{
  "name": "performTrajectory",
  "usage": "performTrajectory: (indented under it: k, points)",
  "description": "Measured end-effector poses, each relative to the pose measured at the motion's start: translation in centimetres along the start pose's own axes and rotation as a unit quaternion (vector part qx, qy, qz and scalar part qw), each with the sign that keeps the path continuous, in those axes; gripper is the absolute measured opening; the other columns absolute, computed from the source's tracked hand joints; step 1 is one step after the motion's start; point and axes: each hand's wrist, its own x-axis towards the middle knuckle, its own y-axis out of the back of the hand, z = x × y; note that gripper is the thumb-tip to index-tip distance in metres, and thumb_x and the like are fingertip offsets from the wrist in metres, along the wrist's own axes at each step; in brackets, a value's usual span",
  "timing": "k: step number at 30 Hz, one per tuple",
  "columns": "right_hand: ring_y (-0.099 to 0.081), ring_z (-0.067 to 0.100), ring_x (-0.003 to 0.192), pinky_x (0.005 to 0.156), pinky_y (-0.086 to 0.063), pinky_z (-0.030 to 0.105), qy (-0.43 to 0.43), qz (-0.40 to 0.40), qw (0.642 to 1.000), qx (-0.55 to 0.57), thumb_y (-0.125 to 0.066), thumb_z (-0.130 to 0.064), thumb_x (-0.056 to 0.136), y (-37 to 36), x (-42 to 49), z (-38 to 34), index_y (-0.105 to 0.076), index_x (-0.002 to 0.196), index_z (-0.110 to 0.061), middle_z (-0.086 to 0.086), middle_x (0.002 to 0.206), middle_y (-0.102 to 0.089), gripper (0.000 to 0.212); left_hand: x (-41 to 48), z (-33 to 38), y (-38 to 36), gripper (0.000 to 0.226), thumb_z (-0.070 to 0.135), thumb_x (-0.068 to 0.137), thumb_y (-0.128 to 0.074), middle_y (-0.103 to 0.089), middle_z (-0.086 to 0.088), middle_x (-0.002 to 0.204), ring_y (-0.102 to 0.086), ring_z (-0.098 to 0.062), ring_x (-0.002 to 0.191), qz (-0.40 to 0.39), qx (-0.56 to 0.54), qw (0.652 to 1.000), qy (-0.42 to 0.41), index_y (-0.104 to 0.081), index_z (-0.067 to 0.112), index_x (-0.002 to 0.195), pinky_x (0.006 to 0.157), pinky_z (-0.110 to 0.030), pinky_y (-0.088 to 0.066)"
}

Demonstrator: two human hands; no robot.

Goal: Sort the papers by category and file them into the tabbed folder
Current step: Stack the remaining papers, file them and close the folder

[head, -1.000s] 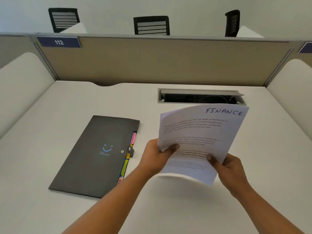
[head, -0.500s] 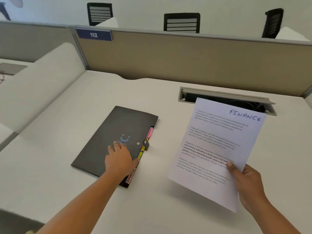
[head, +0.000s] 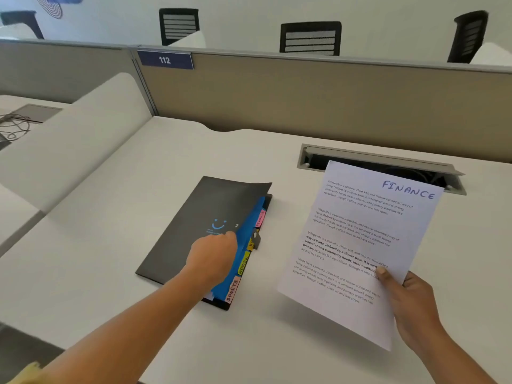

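One camera sits on the person's head. It looks forward and down, close over the white surface [head: 138, 245], and out to the wall [head: 304, 95] behind it.

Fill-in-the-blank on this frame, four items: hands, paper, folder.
1. The right hand holds a paper headed ____.
2. The left hand holds the folder open, baring a ____ divider.
3. The folder's nearest tab reads ____.
4. The plate on the partition reads ____.
Missing words: FINANCE; blue; SPORTS; 112.
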Motion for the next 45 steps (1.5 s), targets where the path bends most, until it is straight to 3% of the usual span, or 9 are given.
performTrajectory:
  k: [3, 5, 9, 18, 28, 31, 35, 41, 45]
  points:
    - [-0.068, 0.026, 0.079, 0.080, -0.053, 0.039, -0.004, 0.003, 1.000, 0.003, -0.066, -0.011, 0.091, -0.1, 0.2, 0.1, -0.071, 0.091, -0.012, 0.000, 0.089, -0.075, 0.006, -0.2, 0.9, 0.5, 0.082, 0.005, 0.092, -0.050, -0.063, -0.011, 0.110, -0.061, -0.019, 0.065, -0.013, 0.021, 0.999, -0.040, 0.002, 0.028, 0.151, 0.040, -0.028, -0.035]
    - [-0.068, 0.026, 0.079, 0.079, -0.053, 0.038, -0.005, 0.003, 1.000, 0.004, -0.066, -0.011, 0.091, -0.2, 0.2, 0.2, -0.071, 0.091, -0.012, 0.001, 0.089, -0.075, 0.006, -0.2, 1.8, 1.2, 0.064, 0.010, 0.095, -0.049, -0.041, -0.023, 0.145, -0.062, -0.021, 0.067, -0.033, 0.046, 0.998, -0.034, -0.018, 0.023, 0.150, 0.041, -0.028, -0.034]
    - [-0.069, 0.029, 0.085, 0.086, -0.054, 0.045, -0.012, 0.005, 1.000, 0.008, -0.067, -0.012, 0.091, -0.3, 0.3, 0.3, -0.072, 0.092, -0.014, -0.002, 0.088, -0.077, 0.006, -0.2, 2.8, 2.1, 0.037, 0.008, 0.097, -0.043, -0.024, -0.020, 0.157, -0.050, -0.016, 0.053, -0.045, 0.047, 0.998, -0.009, -0.046, 0.005, 0.133, 0.043, -0.027, -0.031]
    - [-0.075, 0.019, 0.071, 0.069, -0.060, 0.035, -0.028, -0.022, 0.998, 0.042, -0.066, -0.012, 0.091, -1.0, -0.3, -2.2, -0.072, 0.095, -0.008, 0.000, 0.086, -0.079, 0.008, -0.2, 0.7, 3.7, 0.026, 0.009, 0.094, -0.045, -0.063, -0.004, 0.097, -0.059, -0.021, 0.075, 0.018, -0.085, 0.996, 0.000, -0.058, 0.015, 0.115, 0.059, -0.030, -0.046]
    - [-0.072, 0.028, 0.080, 0.077, -0.058, 0.047, 0.092, 0.008, 0.991, -0.095, -0.067, -0.018, 0.092, -3.6, -0.7, -7.2, -0.073, 0.080, -0.019, -0.002, 0.084, -0.075, 0.013, -1.0, 2.4, 6.2, 0.035, 0.013, 0.093, -0.041, -0.069, -0.007, 0.115, -0.066, -0.024, 0.092, 0.016, -0.233, 0.972, -0.027, -0.064, 0.013, 0.120, 0.081, -0.035, -0.057]
    - [-0.070, 0.029, 0.079, 0.072, -0.055, 0.042, 0.130, 0.012, 0.977, -0.167, -0.065, -0.020, 0.092, -4.4, -0.9, -7.7, -0.071, 0.079, -0.016, -0.003, 0.081, -0.074, 0.016, -1.2, 3.4, 6.6, 0.038, 0.016, 0.097, -0.041, -0.066, -0.003, 0.122, -0.066, -0.020, 0.090, 0.003, -0.261, 0.965, -0.036, -0.059, 0.018, 0.130, 0.078, -0.029, -0.056]
    - [-0.070, 0.018, 0.080, 0.064, -0.052, 0.031, 0.118, -0.036, 0.971, -0.203, -0.063, -0.020, 0.094, -5.1, -1.5, -7.8, -0.073, 0.089, -0.018, -0.008, 0.089, -0.074, 0.011, -1.3, 4.5, 7.0, 0.027, 0.017, 0.094, -0.043, -0.069, -0.006, 0.114, -0.066, -0.019, 0.081, 0.004, -0.281, 0.959, -0.036, -0.066, 0.015, 0.108, 0.075, -0.033, -0.059]
    - [-0.073, 0.013, 0.080, 0.075, -0.059, 0.036, 0.074, -0.131, 0.953, -0.262, -0.061, -0.019, 0.094, -5.6, -2.0, -7.8, -0.073, 0.096, -0.026, -0.011, 0.090, -0.076, 0.014, -1.2, 5.4, 7.0, 0.030, 0.014, 0.089, -0.041, -0.069, -0.001, 0.085, -0.061, -0.018, 0.064, 0.013, -0.287, 0.958, -0.022, -0.069, 0.014, 0.101, 0.060, -0.034, -0.057]
    - [-0.073, 0.012, 0.083, 0.080, -0.059, 0.038, 0.066, -0.157, 0.947, -0.273, -0.059, -0.017, 0.095, -5.9, -2.2, -7.9, -0.073, 0.100, -0.028, -0.011, 0.093, -0.077, 0.018, -1.5, 6.3, 7.2, 0.030, 0.019, 0.096, -0.041, -0.069, -0.001, 0.099, -0.055, -0.012, 0.066, 0.027, -0.301, 0.953, -0.022, -0.066, 0.017, 0.112, 0.061, -0.024, -0.046]
